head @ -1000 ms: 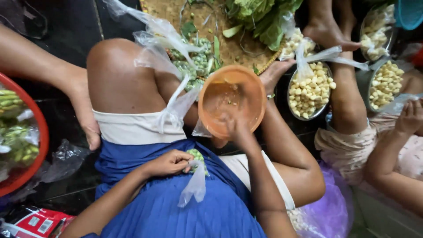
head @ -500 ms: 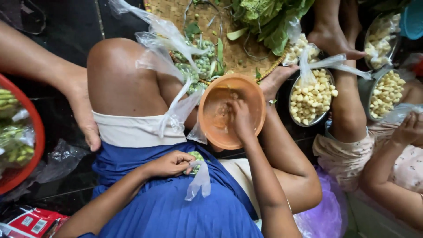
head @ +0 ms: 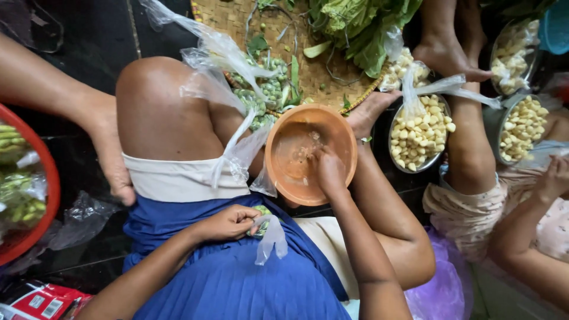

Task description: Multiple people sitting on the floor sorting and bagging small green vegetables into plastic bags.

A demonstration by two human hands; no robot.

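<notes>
My right hand reaches into an orange plastic bowl that rests between my knees, its fingers bunched on small pale bits at the bowl's bottom. On my blue skirt, my left hand pinches a small clear plastic bag holding green beans. More clear bags of green beans lie over my left knee and on the woven tray beyond the bowl.
Leafy greens lie on the woven tray. Metal bowls of pale peeled beans stand at the right beside another person's legs and foot. At the left are another person's arm and a red basin.
My right hand has dipped deeper into the orange bowl. The left hand stays on the small bag in my lap.
</notes>
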